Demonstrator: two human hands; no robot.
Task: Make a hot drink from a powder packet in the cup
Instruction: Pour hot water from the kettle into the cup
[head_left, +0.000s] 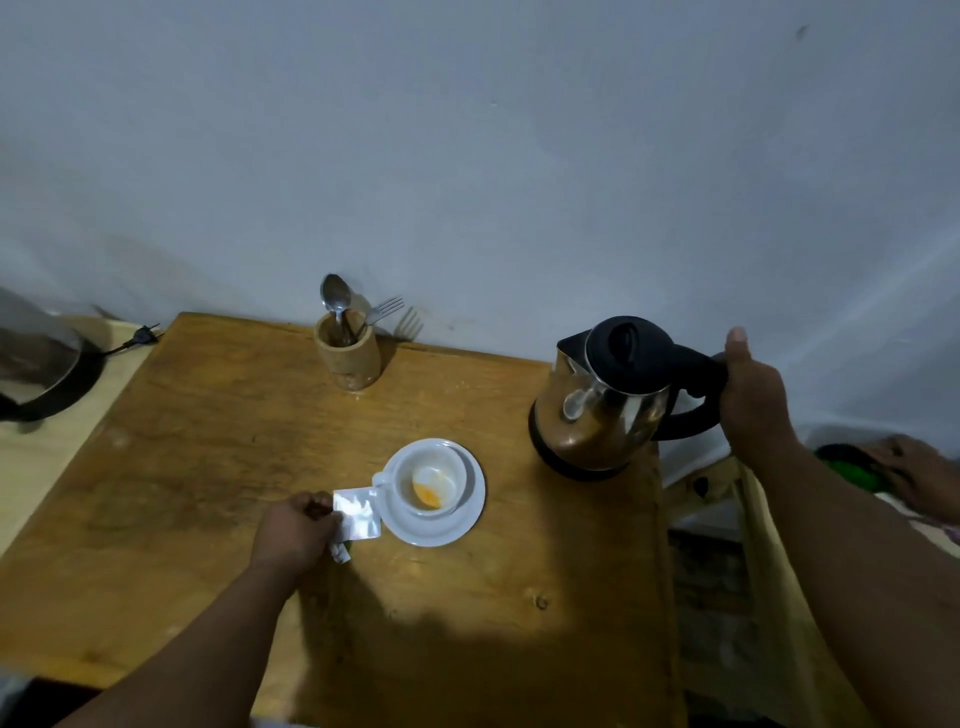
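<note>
A white cup (435, 474) stands on a white saucer (470, 512) in the middle of the wooden table (218, 467); orange powder lies at its bottom. My left hand (296, 530) holds a silvery opened powder packet (357, 512) just left of the cup, touching the saucer's edge. A steel electric kettle (602, 410) with a black lid stands on its base at the table's right edge. My right hand (753, 400) is closed around the kettle's black handle.
A wooden holder (347, 358) with a spoon and a fork stands at the back by the wall. A dark pan with a cord (47, 379) sits at the far left. Another person's hand (919, 478) rests at the right, beyond the table.
</note>
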